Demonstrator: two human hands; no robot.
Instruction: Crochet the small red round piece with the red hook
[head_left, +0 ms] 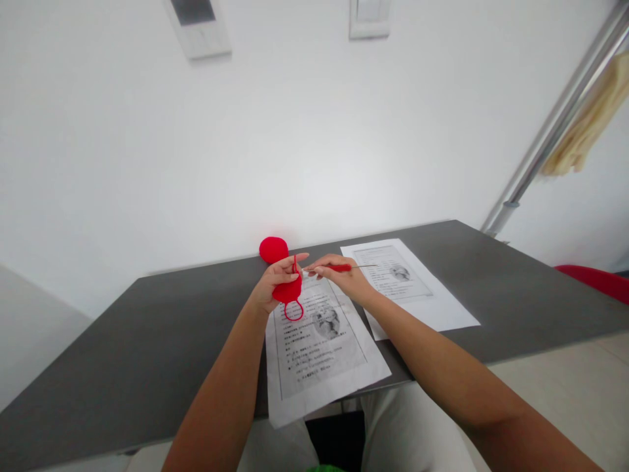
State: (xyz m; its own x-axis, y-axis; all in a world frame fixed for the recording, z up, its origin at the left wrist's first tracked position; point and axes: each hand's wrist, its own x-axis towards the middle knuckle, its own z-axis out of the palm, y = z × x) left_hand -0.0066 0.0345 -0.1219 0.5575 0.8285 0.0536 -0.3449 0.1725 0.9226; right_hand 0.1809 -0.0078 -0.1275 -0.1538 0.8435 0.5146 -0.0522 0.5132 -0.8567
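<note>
My left hand (276,280) is closed on a small red crochet piece (287,289), its index finger stretched out with red yarn running over it. A loop of red yarn (293,311) hangs below the piece. In my right hand (339,272) is a crochet hook (340,267) with a red handle, held like a pencil. The hook's thin metal tip points left, close to the crochet piece; whether it sits in a stitch is too small to tell. Behind my left hand, a ball of red yarn (273,250) rests on the table by the wall.
Under my hands lies a printed sheet (324,367), overhanging the front edge of the dark grey table (196,328). A second printed sheet (422,305) is to the right, partly behind my right forearm. The white wall (314,144) bounds the table's back.
</note>
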